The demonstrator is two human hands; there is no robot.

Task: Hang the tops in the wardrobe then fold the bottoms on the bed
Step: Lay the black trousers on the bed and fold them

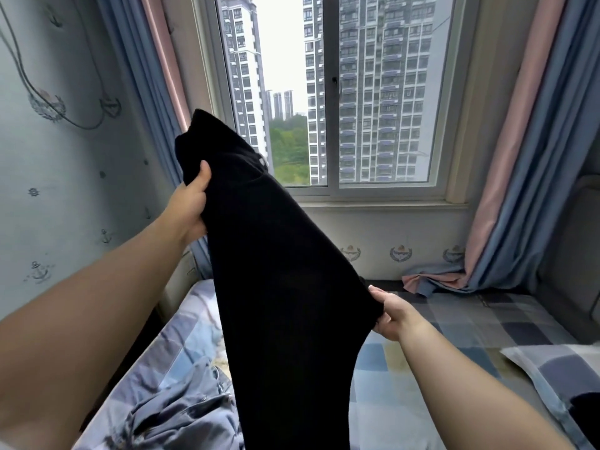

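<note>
The black garment (279, 271) runs off the bottom edge, so its lower end is unseen. It hides the left hand's (191, 206) fingers. A dark item (584, 414) at the right edge is unidentifiable.

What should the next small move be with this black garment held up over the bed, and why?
Probably lower the black garment flat onto the bed. The left hand grips its high end and the right hand pinches a lower edge, so it hangs stretched in the air above the checked bedding, not yet folded. Whether it is trousers cannot be told for certain.
</note>
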